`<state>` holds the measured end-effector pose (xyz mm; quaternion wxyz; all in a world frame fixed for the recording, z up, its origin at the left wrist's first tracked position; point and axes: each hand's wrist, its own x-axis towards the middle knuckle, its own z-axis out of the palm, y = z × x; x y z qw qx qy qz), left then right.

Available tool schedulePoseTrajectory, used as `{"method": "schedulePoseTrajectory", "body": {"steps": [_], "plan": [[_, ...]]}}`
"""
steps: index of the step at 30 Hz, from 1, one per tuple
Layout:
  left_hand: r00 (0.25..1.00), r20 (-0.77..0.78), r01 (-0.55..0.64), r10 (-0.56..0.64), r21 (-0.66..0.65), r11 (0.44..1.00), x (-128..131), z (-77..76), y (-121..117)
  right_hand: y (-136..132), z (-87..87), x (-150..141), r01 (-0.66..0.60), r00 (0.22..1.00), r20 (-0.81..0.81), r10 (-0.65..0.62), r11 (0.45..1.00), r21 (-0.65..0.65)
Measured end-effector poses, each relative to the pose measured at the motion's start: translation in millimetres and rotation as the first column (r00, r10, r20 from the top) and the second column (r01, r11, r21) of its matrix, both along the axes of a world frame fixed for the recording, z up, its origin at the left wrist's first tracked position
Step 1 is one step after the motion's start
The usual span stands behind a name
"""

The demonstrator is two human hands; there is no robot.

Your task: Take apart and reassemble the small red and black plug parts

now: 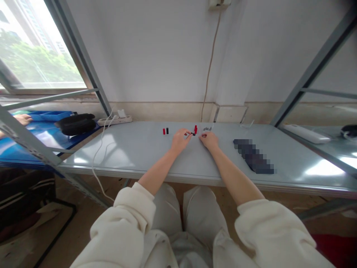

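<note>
My left hand (180, 139) rests on the grey table (134, 152), fingers pinched on a small black and red part (193, 133) at its fingertips. My right hand (209, 139) lies close beside it, fingers curled; what it holds is too small to make out. A small red piece (195, 129) stands just behind the two hands. A red piece (164, 131) and a black piece (167, 130) stand side by side to the left. A few tiny dark bits (206, 128) lie behind my right hand.
A blurred dark flat object (253, 156) lies on the table to the right. A white power strip (114, 120) with a cable sits at the back left. A black pouch (75, 123) lies on a blue surface at left, where another person's hand (22, 119) shows. Metal shelf posts stand on both sides.
</note>
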<state>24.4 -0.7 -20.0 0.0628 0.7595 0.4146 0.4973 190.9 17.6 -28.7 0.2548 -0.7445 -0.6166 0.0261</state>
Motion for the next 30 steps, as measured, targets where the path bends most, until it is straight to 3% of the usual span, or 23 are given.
{"method": "schedulePoseTrajectory", "body": {"steps": [10, 14, 21, 30], "plan": [[0.996, -0.085, 0.008, -0.007, 0.014, 1.000, -1, -1.4, 1, -1, 2.9, 0, -0.020, 1.000, -0.017, 0.020, 1.000, -0.021], [0.997, -0.072, -0.006, 0.007, 0.009, 1.000, -1, -1.8, 1, -7, 5.9, -5, -0.093, 0.988, 0.126, 0.088, 0.995, 0.034], [0.999, -0.041, 0.005, -0.003, 0.038, 0.999, -2, -2.0, 0, -18, 10.0, -14, -0.306, 0.889, 0.374, 0.264, 0.950, 0.058], [0.998, -0.016, -0.064, 0.065, 0.016, 0.998, -4, -1.3, 0, -21, 13.1, -15, -0.330, 0.897, 0.334, 0.289, 0.941, 0.072]]}}
